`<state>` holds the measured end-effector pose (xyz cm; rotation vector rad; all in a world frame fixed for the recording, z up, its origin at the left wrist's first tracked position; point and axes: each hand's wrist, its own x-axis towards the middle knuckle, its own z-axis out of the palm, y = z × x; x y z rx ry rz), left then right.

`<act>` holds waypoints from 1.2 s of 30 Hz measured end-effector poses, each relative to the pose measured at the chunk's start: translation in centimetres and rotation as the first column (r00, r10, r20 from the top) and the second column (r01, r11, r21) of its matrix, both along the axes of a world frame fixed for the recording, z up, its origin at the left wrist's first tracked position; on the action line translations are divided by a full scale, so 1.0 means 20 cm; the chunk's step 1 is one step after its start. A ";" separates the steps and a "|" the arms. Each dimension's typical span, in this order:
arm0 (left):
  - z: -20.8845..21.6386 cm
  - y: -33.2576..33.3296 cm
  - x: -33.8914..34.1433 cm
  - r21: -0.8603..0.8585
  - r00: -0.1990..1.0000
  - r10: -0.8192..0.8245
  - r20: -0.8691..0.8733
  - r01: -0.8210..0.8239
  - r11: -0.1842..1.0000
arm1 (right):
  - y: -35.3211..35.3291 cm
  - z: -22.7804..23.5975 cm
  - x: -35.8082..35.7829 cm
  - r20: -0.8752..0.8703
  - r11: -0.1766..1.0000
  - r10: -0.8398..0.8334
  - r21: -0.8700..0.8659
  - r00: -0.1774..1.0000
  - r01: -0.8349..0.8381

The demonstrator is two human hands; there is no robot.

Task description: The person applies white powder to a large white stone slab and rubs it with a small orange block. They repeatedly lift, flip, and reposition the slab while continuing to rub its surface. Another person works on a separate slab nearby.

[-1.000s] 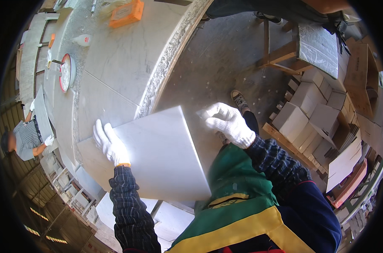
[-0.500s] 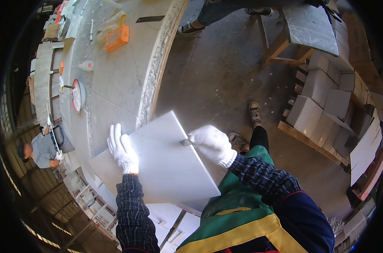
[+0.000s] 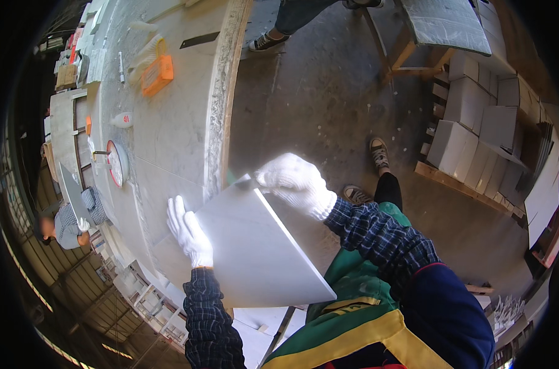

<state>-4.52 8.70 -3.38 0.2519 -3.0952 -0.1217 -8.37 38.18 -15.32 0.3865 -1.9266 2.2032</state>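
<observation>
A white tile [image 3: 261, 258] lies aslant at the near end of the table [image 3: 162, 132], jutting past its edge. The left hand [image 3: 191, 237] rests flat on it, unclenched, fingers extended. The right hand [image 3: 297, 184], closed on a small grey blade [image 3: 245, 179] (mostly hidden), is at the tile's far corner. Farther along stand a bowl [image 3: 118, 164], then an orange block [image 3: 158, 75].

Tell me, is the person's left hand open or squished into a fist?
Open: the left hand has its gloved fingers stretched out, not curled up.
</observation>
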 end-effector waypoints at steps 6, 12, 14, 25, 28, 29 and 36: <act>0.00 0.00 -0.01 -0.006 0.999 -0.041 -0.013 0.041 0.999 | -0.02 0.00 0.03 -0.198 0.984 -0.177 -0.068 0.964 0.167; 0.00 0.00 0.00 -0.037 0.999 -0.038 -0.010 0.037 0.999 | -0.07 -0.03 -0.05 -0.079 0.993 -0.099 -0.067 0.992 0.094; 0.00 0.00 -0.01 -0.032 0.999 -0.039 -0.013 0.038 0.999 | -0.06 -0.01 -0.04 -0.100 0.988 -0.122 -0.111 0.987 0.110; 0.01 0.03 0.00 -0.001 1.000 0.019 -0.016 -0.019 1.000 | -0.02 0.01 -0.16 0.433 0.987 0.022 -0.153 0.901 0.050; -0.01 0.02 0.01 -0.046 0.999 0.027 -0.038 -0.028 0.999 | 0.17 0.05 -0.18 0.592 0.949 0.242 -0.310 0.768 -0.061; -0.02 0.02 0.02 -0.063 0.999 0.010 -0.052 -0.013 0.998 | 0.23 0.07 -0.19 0.618 0.917 0.339 -0.385 0.709 -0.102; -0.04 0.01 0.02 -0.073 0.991 0.041 -0.127 -0.050 0.996 | 0.30 0.19 -0.49 0.685 0.767 0.620 -0.426 0.383 -0.480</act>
